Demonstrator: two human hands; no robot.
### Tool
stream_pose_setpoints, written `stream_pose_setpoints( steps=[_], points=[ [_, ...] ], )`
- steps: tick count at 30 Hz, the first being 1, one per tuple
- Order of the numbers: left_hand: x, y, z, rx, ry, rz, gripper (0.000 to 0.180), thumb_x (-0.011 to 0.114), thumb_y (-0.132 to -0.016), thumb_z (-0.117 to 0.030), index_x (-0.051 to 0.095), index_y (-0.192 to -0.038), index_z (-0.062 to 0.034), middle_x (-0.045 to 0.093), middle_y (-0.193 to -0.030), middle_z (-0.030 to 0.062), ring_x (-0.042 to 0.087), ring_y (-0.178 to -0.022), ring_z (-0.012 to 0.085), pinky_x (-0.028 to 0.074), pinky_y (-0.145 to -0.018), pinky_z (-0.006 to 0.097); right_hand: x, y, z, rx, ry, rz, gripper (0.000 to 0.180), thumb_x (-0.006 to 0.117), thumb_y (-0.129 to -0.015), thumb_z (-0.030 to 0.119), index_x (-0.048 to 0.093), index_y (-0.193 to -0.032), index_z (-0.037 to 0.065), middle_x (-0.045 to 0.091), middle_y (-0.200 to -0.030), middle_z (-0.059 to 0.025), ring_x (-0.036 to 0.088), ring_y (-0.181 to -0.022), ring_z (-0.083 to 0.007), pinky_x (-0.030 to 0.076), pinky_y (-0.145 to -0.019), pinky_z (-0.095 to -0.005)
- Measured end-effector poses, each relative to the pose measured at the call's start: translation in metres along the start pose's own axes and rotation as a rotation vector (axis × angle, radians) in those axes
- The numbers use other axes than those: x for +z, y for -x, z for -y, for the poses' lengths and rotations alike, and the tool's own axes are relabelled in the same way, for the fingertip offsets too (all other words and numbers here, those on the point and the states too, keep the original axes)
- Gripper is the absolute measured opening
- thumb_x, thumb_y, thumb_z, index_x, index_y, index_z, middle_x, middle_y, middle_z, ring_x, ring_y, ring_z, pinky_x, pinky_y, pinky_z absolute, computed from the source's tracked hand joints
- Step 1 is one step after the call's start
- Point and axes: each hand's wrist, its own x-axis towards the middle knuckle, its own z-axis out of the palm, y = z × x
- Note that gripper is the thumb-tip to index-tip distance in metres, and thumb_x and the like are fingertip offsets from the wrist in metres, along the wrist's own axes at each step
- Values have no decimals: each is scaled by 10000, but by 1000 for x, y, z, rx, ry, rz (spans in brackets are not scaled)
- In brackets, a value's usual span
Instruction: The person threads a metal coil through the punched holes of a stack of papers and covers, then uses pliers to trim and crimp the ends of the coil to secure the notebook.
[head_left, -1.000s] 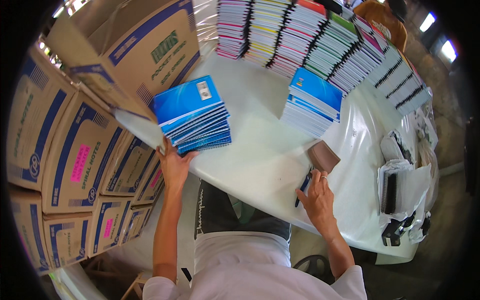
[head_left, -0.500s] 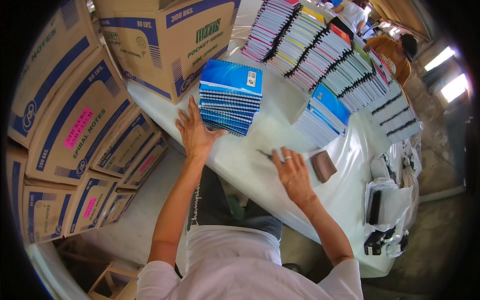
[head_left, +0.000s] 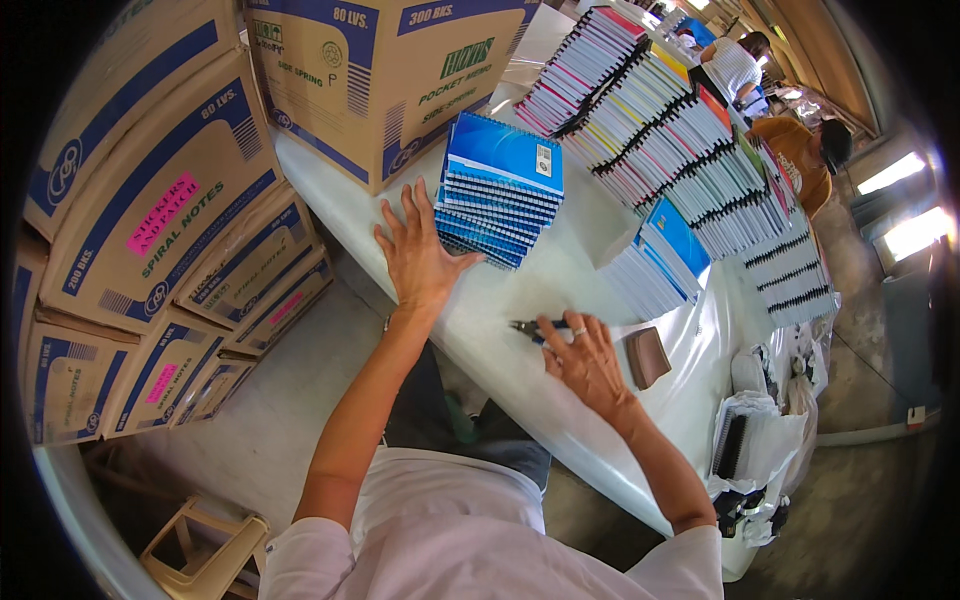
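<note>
A stack of blue spiral notebooks [head_left: 500, 190] stands on the white-covered table, its wire spirals showing along the edges. My left hand [head_left: 418, 250] is at the stack's near left side, fingers spread and thumb reaching along its lower edge; whether it touches the notebooks is hard to tell. Dark pliers [head_left: 526, 327] lie under the fingers of my right hand [head_left: 588, 358], jaws pointing left. Those fingers are bent around the handles, low over the table. Just right of that hand is a small brown block [head_left: 648, 358].
Cardboard boxes [head_left: 160, 200] are piled at left, and another box [head_left: 390, 80] stands behind the stack. Rows of spiral notebooks [head_left: 660, 130] and a blue-topped pile [head_left: 660, 262] occupy the far right. Plastic-wrapped black spirals [head_left: 735, 445] lie near the right edge. Two people are beyond the table.
The view has shifted, so the stack and boxes appear farther right. My right hand has closed around the pliers, whose jaws now show more plainly. My left hand stays beside the stack.
</note>
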Motion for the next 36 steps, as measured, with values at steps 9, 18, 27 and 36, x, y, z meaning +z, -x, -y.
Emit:
stream_pose_setpoints(
  steps=[9,18,27,36],
  points=[
    [-1,2,-3,-42,-9,19,1346,912,-544,-450,90,-1528,-41,219,-1560,240,190,-1427,493,207,-1111,645,2,-80,-63,600,-931,-285,223,593,-972,227,590,-1040,15,645,-971,-135,631,-924,-215,509,-781,-400],
    [9,8,-16,-63,-7,-5,1351,908,-539,-454,105,-1523,7,171,-1574,251,148,-1453,457,186,-1134,615,70,-141,-104,430,-1407,-255,414,495,-1018,417,629,-1110,36,648,-933,-29,596,-908,-138,448,-843,-287],
    [6,-7,-20,-99,1,80,1360,911,-533,-445,88,-1532,-26,176,-1582,230,188,-1436,480,195,-1141,607,65,-146,-111,403,-1393,-92,435,477,-1031,365,555,-1264,6,630,-1164,-70,596,-1029,-154,464,-949,-330],
    [7,-1,-7,-91,76,56,1358,937,-519,-348,86,-1534,-50,229,-1564,230,221,-1421,489,185,-1158,565,-42,-80,-54,230,-36,-505,431,661,-895,364,605,-1202,67,593,-1013,-133,599,-932,-280,474,-777,-405]
  ],
)
